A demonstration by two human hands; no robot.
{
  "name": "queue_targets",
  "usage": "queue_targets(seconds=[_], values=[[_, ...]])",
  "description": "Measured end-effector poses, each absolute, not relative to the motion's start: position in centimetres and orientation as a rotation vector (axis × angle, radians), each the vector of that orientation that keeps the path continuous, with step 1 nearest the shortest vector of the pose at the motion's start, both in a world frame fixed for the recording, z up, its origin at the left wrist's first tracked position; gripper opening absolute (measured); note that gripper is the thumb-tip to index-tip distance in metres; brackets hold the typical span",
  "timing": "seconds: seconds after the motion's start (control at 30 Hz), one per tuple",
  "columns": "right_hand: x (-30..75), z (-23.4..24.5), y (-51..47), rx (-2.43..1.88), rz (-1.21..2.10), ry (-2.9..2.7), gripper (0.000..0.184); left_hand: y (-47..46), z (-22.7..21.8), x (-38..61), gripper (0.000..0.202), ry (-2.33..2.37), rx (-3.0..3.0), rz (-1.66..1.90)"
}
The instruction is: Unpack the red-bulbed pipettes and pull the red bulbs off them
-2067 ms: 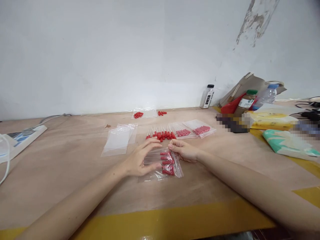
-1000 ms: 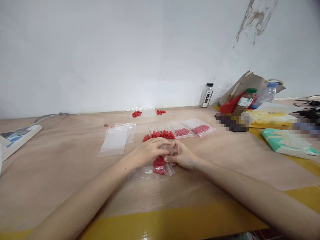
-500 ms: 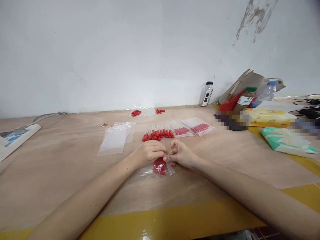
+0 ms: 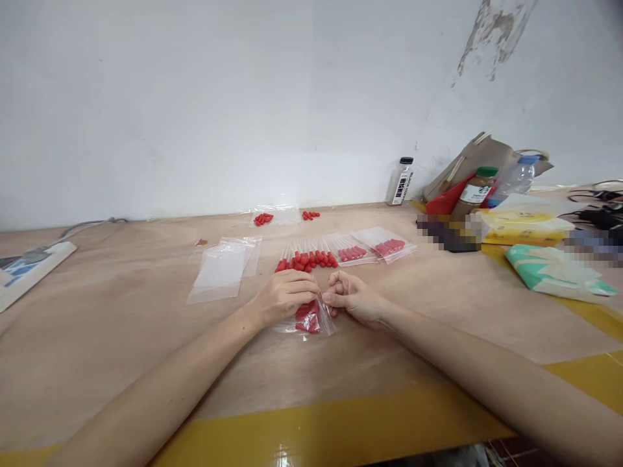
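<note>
A small clear zip bag (image 4: 307, 319) with red-capped pieces inside lies on the brown table in front of me. My left hand (image 4: 285, 295) rests curled over its top left edge, fingers pinched on the plastic. My right hand (image 4: 351, 298) pinches the bag's top right corner, fingers closed. The two hands nearly touch above the bag. Just behind them lies a loose row of clear droppers with red bulbs (image 4: 306, 259).
Empty clear bags (image 4: 221, 271) lie to the left. Two filled bags (image 4: 370, 248) lie behind right, loose red bulbs (image 4: 263, 218) near the wall. Bottles (image 4: 402, 181), a paper bag (image 4: 474, 165), tissue packs (image 4: 552, 271) and cables crowd the right; a power strip (image 4: 26, 269) sits far left.
My left hand came down from hovering open over the bag and closed on its top edge beside my right hand. The bag has bunched up and shifted slightly towards me.
</note>
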State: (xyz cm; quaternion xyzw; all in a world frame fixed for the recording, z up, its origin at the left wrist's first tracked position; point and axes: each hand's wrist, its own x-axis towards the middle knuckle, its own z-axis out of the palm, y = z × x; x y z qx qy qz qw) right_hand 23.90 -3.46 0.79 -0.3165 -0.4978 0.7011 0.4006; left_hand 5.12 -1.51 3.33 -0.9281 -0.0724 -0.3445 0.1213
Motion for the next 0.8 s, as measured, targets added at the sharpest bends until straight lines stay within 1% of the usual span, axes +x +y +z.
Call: queue_targets(seconds=[0.1,0.17,0.27,0.3,0.4,0.53,0.63,0.8], values=[[24.0,0.7,-3.5,-0.831,1.695,-1.322,0.05,-1.7,3.6,5.0,0.026,-0.25,-2.719,-1.023],[24.1,0.6,-3.8,-0.835,1.52,-1.49,0.037,-1.9,3.7,5.0,0.027,-0.291,-2.767,-0.975],[24.5,0.3,-4.2,-0.751,0.966,-1.903,0.013,-1.8,3.5,4.8,0.027,-0.417,-2.859,-0.909],[24.7,0.2,-4.2,-0.701,0.753,-2.016,0.011,-1.8,3.4,4.8,0.026,-0.459,-2.884,-0.908],[25.0,0.0,-4.0,-0.6,0.222,-2.207,0.02,-1.6,3.3,4.6,0.024,-0.52,-2.932,-0.941],[25.2,0.1,-3.1,-0.533,-0.25,-2.287,0.022,-1.4,3.5,4.4,0.023,-0.538,-2.915,-0.852],[25.2,0.2,-2.9,-0.504,-0.394,-2.296,0.022,-1.3,3.6,4.3,0.021,-0.468,-2.887,-0.706],[25.1,0.6,-3.5,-0.519,-0.429,-2.364,0.025,-1.4,3.7,4.4,0.023,-0.398,-2.807,-0.567]])
